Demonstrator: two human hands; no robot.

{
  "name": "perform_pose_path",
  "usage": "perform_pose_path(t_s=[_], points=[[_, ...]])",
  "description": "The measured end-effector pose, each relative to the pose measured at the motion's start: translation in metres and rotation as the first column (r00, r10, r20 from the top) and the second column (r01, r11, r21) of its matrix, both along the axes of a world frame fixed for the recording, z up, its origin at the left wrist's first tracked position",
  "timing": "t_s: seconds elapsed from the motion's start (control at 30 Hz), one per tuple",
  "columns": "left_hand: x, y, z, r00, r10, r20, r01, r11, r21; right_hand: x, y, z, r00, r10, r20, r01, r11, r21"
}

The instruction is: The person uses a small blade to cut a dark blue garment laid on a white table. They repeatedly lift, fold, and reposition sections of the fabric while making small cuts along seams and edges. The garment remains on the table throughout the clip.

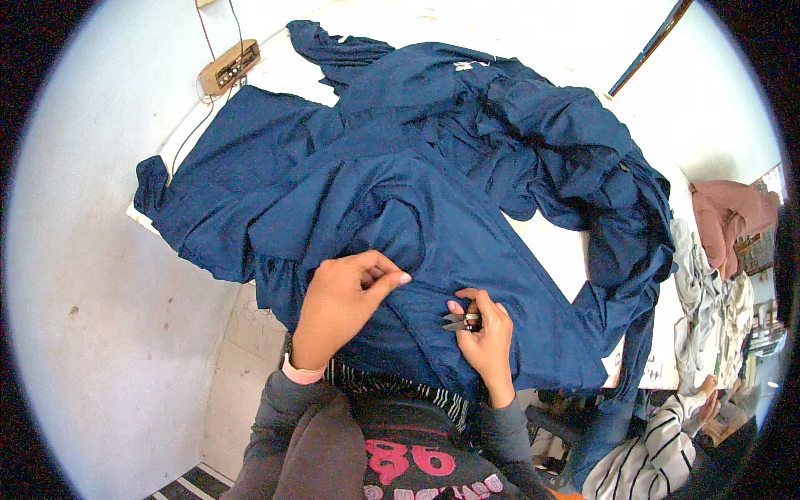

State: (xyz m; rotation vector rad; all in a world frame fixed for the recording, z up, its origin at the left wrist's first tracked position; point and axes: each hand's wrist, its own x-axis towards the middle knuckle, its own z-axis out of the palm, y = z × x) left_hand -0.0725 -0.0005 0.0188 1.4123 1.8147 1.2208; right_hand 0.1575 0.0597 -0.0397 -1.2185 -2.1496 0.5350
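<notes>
Dark navy fabric (275, 200), which looks like garment pieces, lies in a loose heap over the table in front of me. Thumb and forefinger of my left hand (346, 296) are pinched together just over the cloth; anything between them is too small to make out. To its right, my right hand (490, 337) is curled around small metal thread snips (457, 322). Their blades point left toward my left hand and stand slightly apart, close above the fabric. The near edge of the cloth hangs down by my body.
A white table (546, 246) shows through gaps in the cloth. A wooden socket box (231, 68) with wires sits at its far left corner, beside a wall (117, 275). At right are pinkish fabric (729, 221), pale cloth (696, 308) and another person's striped sleeve (654, 450).
</notes>
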Motion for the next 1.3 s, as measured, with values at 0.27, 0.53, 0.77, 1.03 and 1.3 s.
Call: perform_pose_path(t_s=[0.27,0.53,0.77,1.03,1.3], points=[[-0.011,-0.011,0.014,0.988,0.114,0.104,-0.118,0.992,0.034,-0.001,0.002,0.000,1.000,0.008,-0.010,-0.008,1.000,0.016],[-0.007,-0.010,0.004,0.954,0.083,-0.287,-0.022,0.977,0.212,0.001,0.001,0.001,1.000,0.013,-0.013,-0.013,1.000,0.026],[0.008,-0.002,0.003,0.989,0.041,-0.142,-0.030,0.996,0.080,-0.002,-0.010,0.039,0.982,-0.020,-0.189,-0.010,0.988,-0.154],[0.001,-0.004,0.005,0.988,0.087,-0.127,-0.070,0.988,0.135,-0.034,-0.019,0.082,0.993,0.106,0.059,-0.117,0.969,0.218],[0.009,-0.006,0.009,0.937,0.161,-0.311,-0.080,0.963,0.257,-0.063,-0.012,0.082,0.962,0.067,0.265,-0.154,0.934,0.322]])
